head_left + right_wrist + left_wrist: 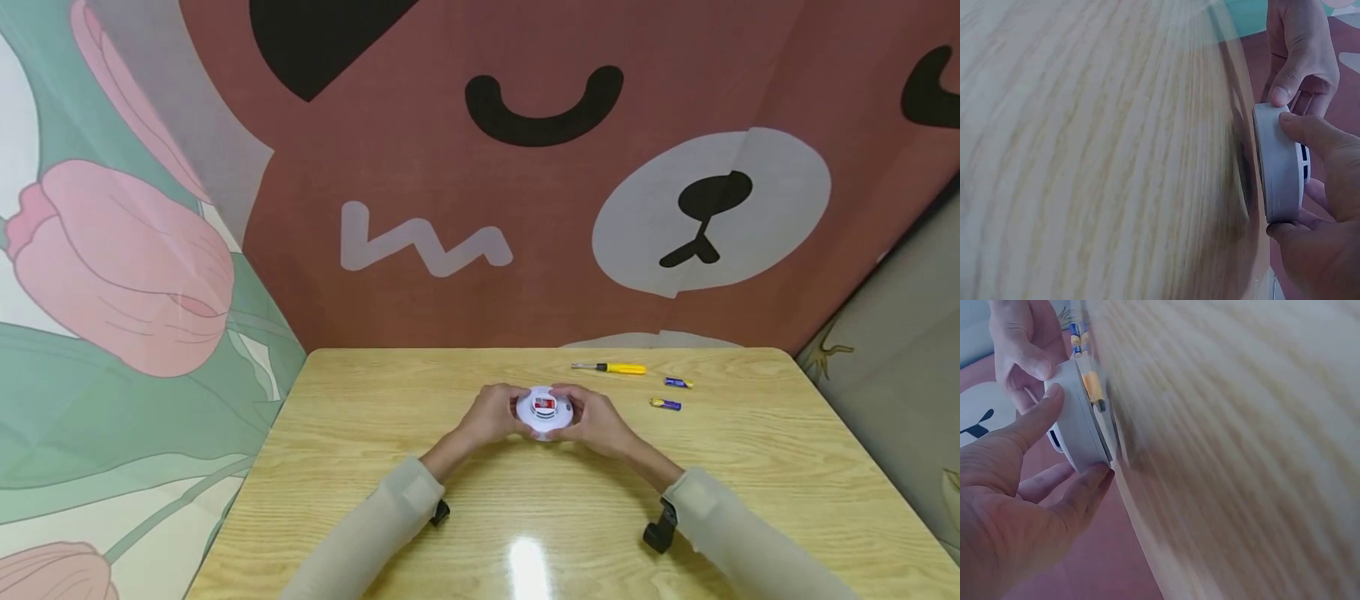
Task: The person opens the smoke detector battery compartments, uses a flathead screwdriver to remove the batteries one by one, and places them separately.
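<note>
Between both hands is a round white smoke detector (544,414) with a red-and-white label on its raised centre, facing up. My left hand (491,414) grips its left side, thumb on the near edge and fingers round the far rim. The right hand (602,423) holds the opposite side the same way. In the left wrist view the detector (1079,422) appears edge-on, its flat base close over the table. Dark vent slots show on the detector (1279,165) in the right wrist view, where thumb and fingers clasp its rim.
A yellow-handled screwdriver (624,368) lies behind the detector, toward the table's far edge. Two blue-and-yellow batteries (678,382) (666,404) lie to its right. The wooden table (390,392) ends at a printed cloth backdrop (420,308).
</note>
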Demonstrator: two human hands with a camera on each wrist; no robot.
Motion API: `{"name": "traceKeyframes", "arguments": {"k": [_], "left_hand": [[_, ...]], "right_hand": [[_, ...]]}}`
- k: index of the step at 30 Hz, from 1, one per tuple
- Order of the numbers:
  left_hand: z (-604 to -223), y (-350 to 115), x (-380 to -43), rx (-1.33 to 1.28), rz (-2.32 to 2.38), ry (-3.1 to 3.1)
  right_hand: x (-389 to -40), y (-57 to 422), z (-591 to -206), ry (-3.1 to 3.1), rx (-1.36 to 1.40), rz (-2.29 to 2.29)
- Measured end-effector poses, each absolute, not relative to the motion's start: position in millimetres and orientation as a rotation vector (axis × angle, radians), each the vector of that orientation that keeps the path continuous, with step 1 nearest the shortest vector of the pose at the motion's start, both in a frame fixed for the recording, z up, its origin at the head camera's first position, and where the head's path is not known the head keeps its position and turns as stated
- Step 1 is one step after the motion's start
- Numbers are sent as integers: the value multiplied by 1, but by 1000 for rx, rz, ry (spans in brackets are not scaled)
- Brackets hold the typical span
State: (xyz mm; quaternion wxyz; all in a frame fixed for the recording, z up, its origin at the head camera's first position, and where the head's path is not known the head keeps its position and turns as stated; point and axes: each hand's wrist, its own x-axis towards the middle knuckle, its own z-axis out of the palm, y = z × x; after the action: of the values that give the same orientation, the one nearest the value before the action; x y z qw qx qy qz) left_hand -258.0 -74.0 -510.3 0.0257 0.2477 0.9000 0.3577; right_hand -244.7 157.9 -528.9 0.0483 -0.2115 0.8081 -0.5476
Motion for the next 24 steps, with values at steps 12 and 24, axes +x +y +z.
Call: {"name": "traceKeyframes", "arguments": {"k": [12, 24], "left_hand": [[-513, -72, -252, 812, 950, 2881], [-515, -75, -250, 811, 925, 2892]], "right_hand": [[-242, 155, -533, 2683, -747, -1420], [-242, 158, -533, 2753, -843, -1307]]}}
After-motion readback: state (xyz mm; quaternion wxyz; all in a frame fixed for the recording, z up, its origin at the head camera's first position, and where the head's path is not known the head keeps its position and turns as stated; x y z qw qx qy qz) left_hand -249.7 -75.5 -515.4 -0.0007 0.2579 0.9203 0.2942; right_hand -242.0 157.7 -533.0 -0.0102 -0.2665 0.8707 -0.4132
